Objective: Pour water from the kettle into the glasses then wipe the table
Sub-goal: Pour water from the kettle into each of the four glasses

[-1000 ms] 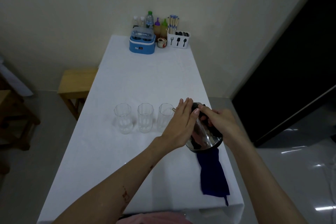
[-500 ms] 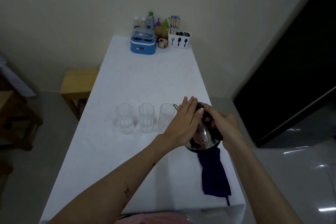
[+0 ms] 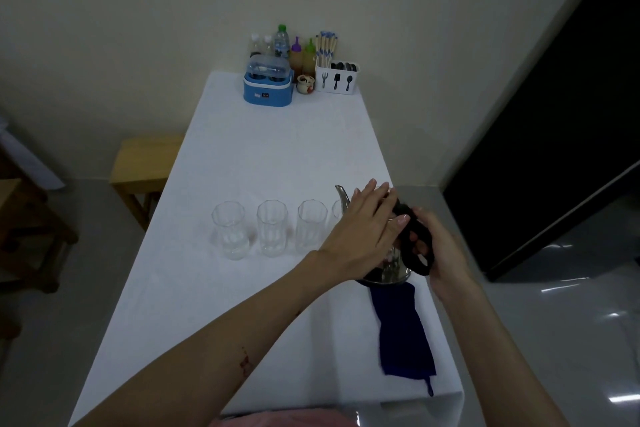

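Note:
A steel kettle (image 3: 390, 271) with a black handle is at the right side of the white table (image 3: 277, 156), its spout pointing at the glasses. My right hand (image 3: 441, 255) grips the handle. My left hand (image 3: 363, 232) lies flat on the kettle's top and side, fingers together. Three empty clear glasses (image 3: 272, 227) stand in a row left of the kettle. A further glass (image 3: 337, 211) shows partly behind my left hand, below the spout. A dark blue cloth (image 3: 405, 333) lies on the table, its far end under the kettle's base.
At the table's far end stand a blue box with a clear lid (image 3: 266, 87), several bottles (image 3: 294, 52) and a white cutlery holder (image 3: 337, 78). A wooden stool (image 3: 145, 159) is left of the table. The table's right edge runs close beside the kettle.
The kettle has risen slightly and its spout now shows above my left hand, nearer the glasses. Both hands stay on the kettle.

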Demonstrator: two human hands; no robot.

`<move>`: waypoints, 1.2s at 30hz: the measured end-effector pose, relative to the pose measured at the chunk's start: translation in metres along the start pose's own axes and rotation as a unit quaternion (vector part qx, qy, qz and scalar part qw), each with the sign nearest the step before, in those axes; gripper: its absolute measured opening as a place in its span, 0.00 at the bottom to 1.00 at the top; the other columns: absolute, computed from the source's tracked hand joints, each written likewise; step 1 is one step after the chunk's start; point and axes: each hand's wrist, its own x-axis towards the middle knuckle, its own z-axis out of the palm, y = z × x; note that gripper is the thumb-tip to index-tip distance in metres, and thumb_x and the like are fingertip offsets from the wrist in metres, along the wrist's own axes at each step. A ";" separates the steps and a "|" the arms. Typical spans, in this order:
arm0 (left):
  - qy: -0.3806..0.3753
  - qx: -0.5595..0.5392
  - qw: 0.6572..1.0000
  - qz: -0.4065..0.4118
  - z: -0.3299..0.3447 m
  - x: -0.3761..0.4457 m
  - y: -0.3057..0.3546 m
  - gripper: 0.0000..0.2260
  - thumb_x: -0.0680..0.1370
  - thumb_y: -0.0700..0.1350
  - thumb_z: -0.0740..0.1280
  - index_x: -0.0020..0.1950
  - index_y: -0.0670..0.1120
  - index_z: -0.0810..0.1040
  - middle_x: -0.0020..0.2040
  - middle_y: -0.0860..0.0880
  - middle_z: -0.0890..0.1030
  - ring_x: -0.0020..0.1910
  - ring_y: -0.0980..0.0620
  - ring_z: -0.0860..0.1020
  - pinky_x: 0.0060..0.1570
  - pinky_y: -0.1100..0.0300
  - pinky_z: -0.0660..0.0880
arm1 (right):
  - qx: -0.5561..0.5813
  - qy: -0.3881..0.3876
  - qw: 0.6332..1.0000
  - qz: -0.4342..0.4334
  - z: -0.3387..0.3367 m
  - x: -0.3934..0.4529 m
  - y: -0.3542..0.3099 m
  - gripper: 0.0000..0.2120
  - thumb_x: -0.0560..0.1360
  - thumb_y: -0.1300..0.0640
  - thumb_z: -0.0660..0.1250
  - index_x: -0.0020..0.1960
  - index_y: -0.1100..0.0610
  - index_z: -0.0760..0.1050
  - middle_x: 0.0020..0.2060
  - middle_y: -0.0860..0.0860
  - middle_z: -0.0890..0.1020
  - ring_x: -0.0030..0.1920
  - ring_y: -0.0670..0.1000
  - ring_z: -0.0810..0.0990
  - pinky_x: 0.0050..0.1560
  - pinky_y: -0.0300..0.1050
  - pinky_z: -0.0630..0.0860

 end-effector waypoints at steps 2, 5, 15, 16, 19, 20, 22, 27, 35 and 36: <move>0.001 0.005 1.000 -0.001 0.002 0.004 0.005 0.25 0.84 0.53 0.49 0.77 0.41 0.57 0.78 0.44 0.59 0.79 0.47 0.49 0.77 0.51 0.43 | -0.009 0.016 1.000 -0.004 -0.006 0.000 -0.007 0.16 0.65 0.40 0.75 0.38 0.53 0.86 0.37 0.53 0.82 0.40 0.51 0.77 0.46 0.48 0.74; -0.007 0.006 1.000 -0.001 0.010 0.009 0.010 0.25 0.84 0.53 0.49 0.77 0.41 0.55 0.78 0.44 0.59 0.79 0.47 0.50 0.77 0.52 0.42 | -0.039 0.033 0.998 -0.025 -0.014 0.003 -0.013 0.14 0.70 0.46 0.74 0.40 0.58 0.83 0.32 0.54 0.80 0.32 0.49 0.75 0.38 0.44 0.72; -0.049 -0.100 0.990 -0.086 0.033 0.015 0.010 0.27 0.83 0.56 0.45 0.79 0.44 0.50 0.80 0.47 0.51 0.79 0.53 0.45 0.77 0.54 0.41 | -0.160 0.008 0.986 -0.055 -0.027 0.022 -0.023 0.25 0.60 0.36 0.77 0.33 0.60 0.84 0.31 0.58 0.83 0.35 0.55 0.80 0.44 0.51 0.76; -0.050 -0.108 0.989 -0.090 0.033 0.014 0.011 0.27 0.83 0.56 0.45 0.79 0.44 0.49 0.80 0.48 0.50 0.79 0.54 0.44 0.77 0.55 0.41 | -0.169 0.004 0.984 -0.063 -0.027 0.024 -0.022 0.24 0.63 0.38 0.77 0.33 0.61 0.84 0.31 0.58 0.83 0.34 0.55 0.79 0.44 0.50 0.76; -0.048 -0.117 0.988 -0.093 0.035 0.010 0.011 0.27 0.84 0.54 0.46 0.79 0.44 0.46 0.80 0.48 0.46 0.78 0.54 0.41 0.77 0.54 0.41 | -0.206 -0.007 0.975 -0.080 -0.027 0.028 -0.024 0.24 0.70 0.40 0.76 0.34 0.62 0.82 0.29 0.57 0.81 0.33 0.55 0.79 0.42 0.48 0.75; -0.046 -0.120 0.987 -0.093 0.036 0.009 0.011 0.27 0.84 0.54 0.46 0.79 0.43 0.45 0.80 0.48 0.45 0.78 0.54 0.40 0.77 0.53 0.41 | -0.218 -0.012 0.972 -0.084 -0.027 0.030 -0.026 0.24 0.70 0.39 0.75 0.34 0.62 0.82 0.28 0.57 0.79 0.32 0.55 0.78 0.41 0.47 0.74; -0.044 -0.108 0.990 -0.085 0.039 0.009 0.011 0.26 0.84 0.53 0.46 0.78 0.43 0.44 0.80 0.46 0.44 0.78 0.52 0.39 0.77 0.51 0.41 | -0.235 -0.021 0.968 -0.087 -0.027 0.032 -0.029 0.24 0.71 0.39 0.75 0.33 0.61 0.82 0.26 0.54 0.77 0.30 0.53 0.76 0.39 0.45 0.73; -0.029 -0.115 0.988 -0.101 0.043 0.015 0.012 0.30 0.82 0.58 0.43 0.79 0.43 0.43 0.80 0.47 0.43 0.78 0.53 0.38 0.77 0.50 0.41 | -0.255 -0.033 0.962 -0.091 -0.029 0.039 -0.037 0.25 0.72 0.41 0.74 0.35 0.64 0.82 0.24 0.53 0.75 0.28 0.51 0.73 0.37 0.43 0.71; 0.007 -0.113 0.990 -0.090 0.046 0.020 0.019 0.42 0.74 0.70 0.35 0.79 0.42 0.44 0.80 0.47 0.44 0.78 0.52 0.38 0.77 0.54 0.40 | -0.258 -0.073 0.958 -0.102 -0.034 0.053 -0.045 0.27 0.67 0.36 0.74 0.44 0.61 0.86 0.34 0.56 0.81 0.33 0.51 0.75 0.42 0.49 0.73; 0.015 -0.124 0.987 -0.099 0.046 0.021 0.021 0.38 0.77 0.66 0.38 0.79 0.42 0.44 0.80 0.47 0.44 0.78 0.53 0.38 0.77 0.53 0.40 | -0.255 -0.074 0.959 -0.101 -0.034 0.054 -0.046 0.27 0.67 0.36 0.74 0.45 0.61 0.86 0.34 0.57 0.81 0.33 0.51 0.75 0.42 0.49 0.73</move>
